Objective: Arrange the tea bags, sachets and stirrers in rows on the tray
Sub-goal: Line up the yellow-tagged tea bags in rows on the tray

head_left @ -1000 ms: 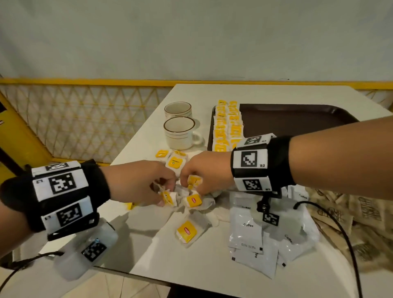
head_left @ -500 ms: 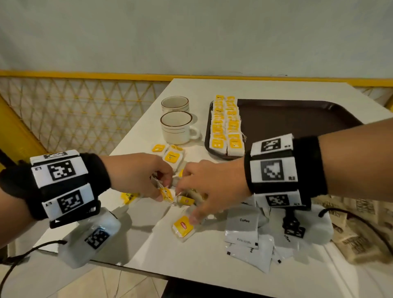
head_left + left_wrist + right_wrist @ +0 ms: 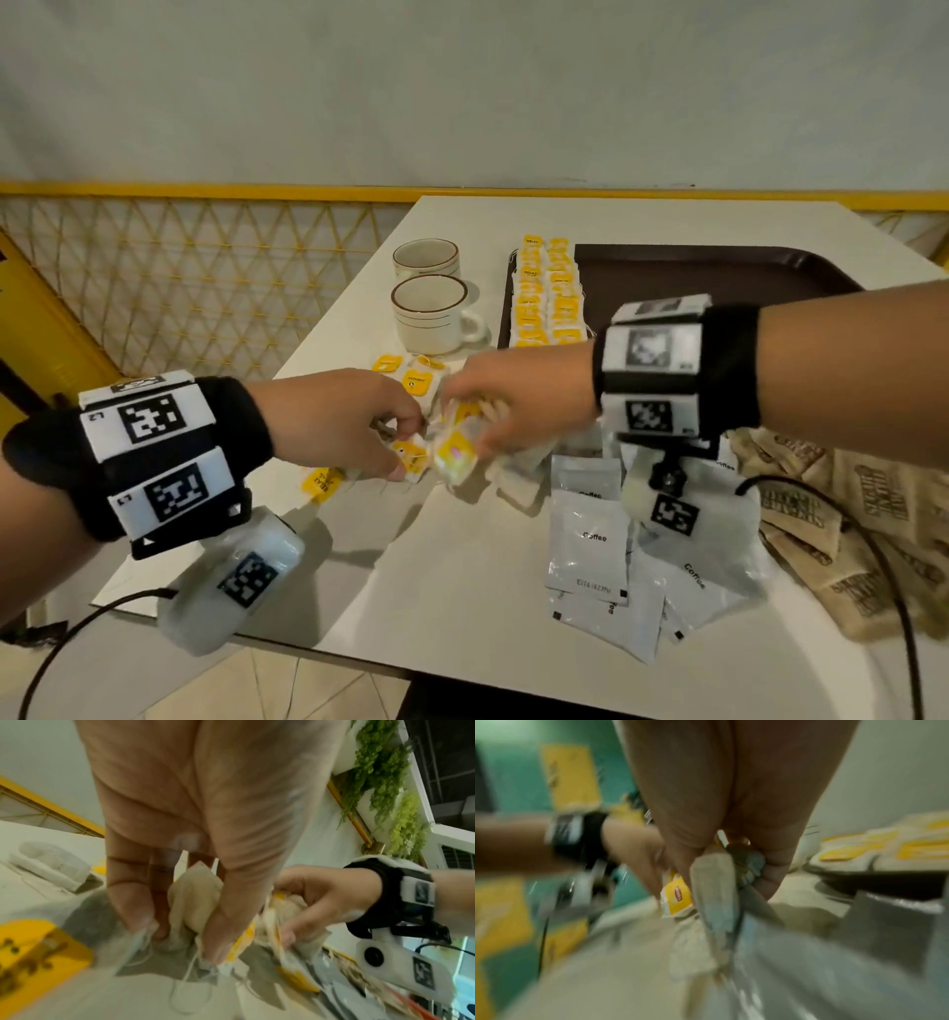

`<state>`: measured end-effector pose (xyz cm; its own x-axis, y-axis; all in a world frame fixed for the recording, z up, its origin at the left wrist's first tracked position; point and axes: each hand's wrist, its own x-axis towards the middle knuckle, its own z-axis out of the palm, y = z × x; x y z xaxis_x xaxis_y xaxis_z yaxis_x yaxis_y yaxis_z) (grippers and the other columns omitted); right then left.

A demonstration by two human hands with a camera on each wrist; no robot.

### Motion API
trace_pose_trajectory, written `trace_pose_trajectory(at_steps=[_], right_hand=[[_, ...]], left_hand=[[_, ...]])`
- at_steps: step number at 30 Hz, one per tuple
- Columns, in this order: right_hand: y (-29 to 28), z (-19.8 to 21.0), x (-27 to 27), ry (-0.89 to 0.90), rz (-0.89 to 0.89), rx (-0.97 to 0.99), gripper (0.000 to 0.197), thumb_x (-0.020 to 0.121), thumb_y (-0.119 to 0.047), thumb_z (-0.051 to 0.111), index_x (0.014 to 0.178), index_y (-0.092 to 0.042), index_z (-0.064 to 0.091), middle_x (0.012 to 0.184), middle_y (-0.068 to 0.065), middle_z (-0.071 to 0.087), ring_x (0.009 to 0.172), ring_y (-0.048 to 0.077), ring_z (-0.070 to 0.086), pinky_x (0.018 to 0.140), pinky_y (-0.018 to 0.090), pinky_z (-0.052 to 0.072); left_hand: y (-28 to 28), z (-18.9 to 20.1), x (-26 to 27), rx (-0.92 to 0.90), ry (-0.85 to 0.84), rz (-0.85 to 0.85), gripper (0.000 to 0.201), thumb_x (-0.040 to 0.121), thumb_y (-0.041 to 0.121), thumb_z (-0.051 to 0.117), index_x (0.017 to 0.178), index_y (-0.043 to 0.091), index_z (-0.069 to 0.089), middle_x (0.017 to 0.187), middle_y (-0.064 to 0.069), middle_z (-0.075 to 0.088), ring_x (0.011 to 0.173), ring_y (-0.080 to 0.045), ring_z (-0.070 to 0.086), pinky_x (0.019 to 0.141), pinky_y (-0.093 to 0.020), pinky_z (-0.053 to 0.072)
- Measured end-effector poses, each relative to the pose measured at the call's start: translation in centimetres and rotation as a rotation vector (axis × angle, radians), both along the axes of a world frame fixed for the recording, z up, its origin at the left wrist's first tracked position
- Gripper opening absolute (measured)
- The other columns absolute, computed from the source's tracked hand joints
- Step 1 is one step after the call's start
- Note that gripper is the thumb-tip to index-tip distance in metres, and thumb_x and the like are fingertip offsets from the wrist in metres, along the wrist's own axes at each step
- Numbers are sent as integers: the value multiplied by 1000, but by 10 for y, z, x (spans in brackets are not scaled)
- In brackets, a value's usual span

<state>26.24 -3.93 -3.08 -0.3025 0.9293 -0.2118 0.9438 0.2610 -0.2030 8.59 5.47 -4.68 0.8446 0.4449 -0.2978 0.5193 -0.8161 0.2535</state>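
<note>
Tea bags (image 3: 452, 452): bunch now lifted beside the tray (image 3: 719, 267).
Left hand (image 3: 339, 421): pinched on one.
Right hand (image 3: 518, 406): clutched around several.

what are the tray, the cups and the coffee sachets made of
Tray: likely moulded plastic, dark brown, matte, with a rounded raised rim.
Cups: look like glazed ceramic, cream with brown rim bands and a soft sheen.
Coffee sachets: probably plastic or foil laminate, white, glossy, creased with glints.
</note>
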Motion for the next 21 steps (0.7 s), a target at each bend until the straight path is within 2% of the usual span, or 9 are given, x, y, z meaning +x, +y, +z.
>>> trace_pose_trajectory(at_steps=[3,5,7,8,10,13,15,19,21], right_hand=[[-6,20,23,297,-178,52,36,88,-31,65,121,-21,55,109,-11,59,101,9,56,88,28,46],[-13,25,35,804,-306,-24,19,89,-17,65,107,-16,58,88,-14,62,82,3,61,72,19,49],[-19,26,47,1297,-398,-144,13,90,-6,58,101,-12,54,85,-1,62,76,10,62,70,24,52],[-21,26,53,1433,-416,-152,11,91,-6,55,100,-11,52,86,3,60,75,13,61,70,26,53],[-27,26,64,1616,-441,-105,4,91,-10,53,94,-12,52,84,6,55,71,14,58,64,25,54],[-38,28,81,1938,-500,-33,5,81,-14,54,81,-10,52,74,7,54,63,15,56,56,19,50],[-43,27,92,2081,-574,30,8,81,-16,53,79,-9,52,70,7,56,59,15,59,55,19,48],[-41,24,115,2265,-716,165,11,96,-18,49,93,-10,56,85,6,53,70,14,53,59,21,46],[-40,26,121,2352,-720,221,13,97,-16,47,101,-10,58,86,5,58,65,12,54,52,20,46]], left_hand=[[2,13,-1,-65,-109,62,18,80,36,73,86,25,60,77,9,58,60,-1,50,63,-18,42],[3,25,2,-151,-232,116,28,72,42,75,84,21,61,69,3,62,55,-4,52,63,-26,46],[6,37,10,-284,-426,147,50,59,49,74,84,9,58,69,-7,62,59,-11,57,60,-34,48],[6,42,17,-356,-543,178,58,55,48,74,86,2,56,70,-7,63,61,-11,59,57,-29,49],[3,51,34,-526,-751,238,56,55,40,76,88,-1,55,74,-4,66,62,-9,60,52,-20,47],[-11,57,71,-783,-966,266,36,76,22,75,103,9,54,77,2,67,60,-10,58,50,-22,46],[-27,58,103,-906,-1048,300,16,86,17,64,97,13,54,74,5,67,60,-10,58,51,-23,49],[-55,66,165,-1133,-1111,275,4,90,15,59,87,17,57,78,-1,62,64,-11,59,55,-28,56],[-62,72,188,-1211,-1153,264,4,92,12,57,89,13,56,79,-4,61,61,-12,60,61,-31,59]])
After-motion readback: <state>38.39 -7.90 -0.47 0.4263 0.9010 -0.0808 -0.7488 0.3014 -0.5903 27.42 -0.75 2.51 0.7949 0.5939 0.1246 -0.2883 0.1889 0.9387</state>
